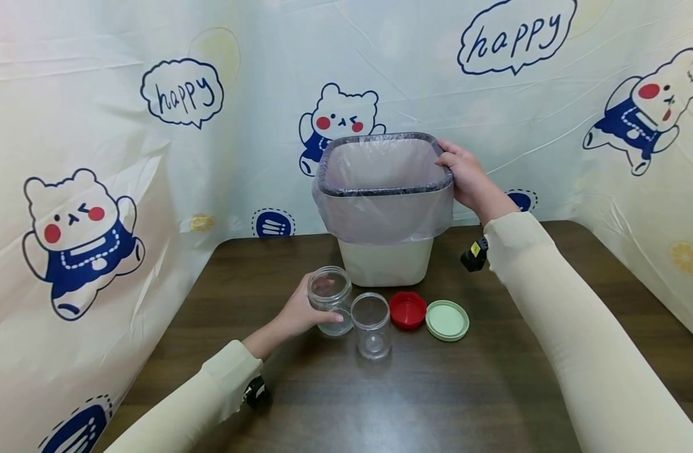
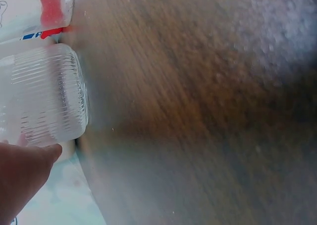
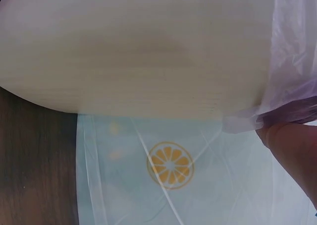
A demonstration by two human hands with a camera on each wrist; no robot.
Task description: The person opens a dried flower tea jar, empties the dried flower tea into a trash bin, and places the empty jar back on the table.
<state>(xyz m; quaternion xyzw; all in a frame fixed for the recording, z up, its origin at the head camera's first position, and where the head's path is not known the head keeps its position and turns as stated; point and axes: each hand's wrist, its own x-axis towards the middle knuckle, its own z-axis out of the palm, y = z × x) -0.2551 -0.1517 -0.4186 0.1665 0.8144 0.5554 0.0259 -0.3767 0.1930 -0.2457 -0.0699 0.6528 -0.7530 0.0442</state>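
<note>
My left hand [image 1: 296,312] holds a clear, open-topped jar [image 1: 330,290], its fingers behind and its thumb across the front. In the left wrist view, ribbed lines run round that jar [image 2: 49,93]. Beside it stands a second clear jar [image 1: 373,336], narrower and without a lid. My right hand [image 1: 466,173] grips the upper right rim of a cream trash bin [image 1: 384,263], thumb and fingers over the edge. A thin translucent bag [image 1: 383,218] lines the bin and folds down over its outside. The right wrist view has the bin's side [image 3: 148,66] filling its upper part.
A red lid [image 1: 408,310] and a pale green lid [image 1: 447,321] lie on the dark wooden table [image 1: 437,402], right of the jars and in front of the bin. Behind the table hangs a curtain [image 1: 255,157] printed with cartoon bears.
</note>
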